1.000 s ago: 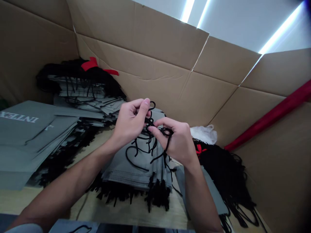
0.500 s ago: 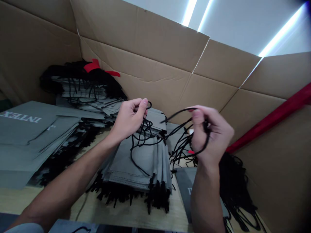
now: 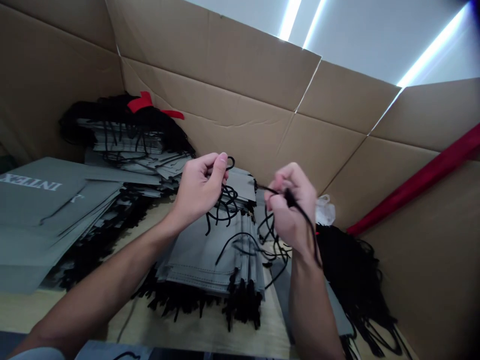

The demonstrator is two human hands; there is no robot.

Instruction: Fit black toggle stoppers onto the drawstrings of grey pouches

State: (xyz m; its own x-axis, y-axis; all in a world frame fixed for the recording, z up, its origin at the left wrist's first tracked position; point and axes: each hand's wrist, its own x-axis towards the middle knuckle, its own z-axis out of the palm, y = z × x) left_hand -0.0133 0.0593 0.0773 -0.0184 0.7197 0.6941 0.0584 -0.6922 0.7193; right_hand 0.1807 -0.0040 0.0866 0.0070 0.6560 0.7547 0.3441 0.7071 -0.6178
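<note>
My left hand (image 3: 202, 187) pinches several thin black cords (image 3: 225, 202) between thumb and forefinger; a small loop pokes out past the thumb and the rest dangles below. To its right, my right hand (image 3: 291, 205) is closed on another black cord (image 3: 309, 227), whose tail hangs down along the wrist. One end of that cord points toward my left hand. Below both hands lies a stack of grey fabric pouches (image 3: 204, 250) with black cord ends along the near edge. Loose cords trail over the stack's right side.
Large grey bags (image 3: 33, 215) with white lettering lie at left. Behind them sits a pile of pouches and black cords (image 3: 127, 130) with a red strip. More black cords (image 3: 352, 280) heap at right. Cardboard walls (image 3: 225, 65) enclose the wooden table (image 3: 150, 325); a red band (image 3: 412, 185) crosses the right wall.
My right hand has moved left, closer to my left hand, drawing its cord along. A clear plastic item behind it has come into view. My left hand stays nearly still.
</note>
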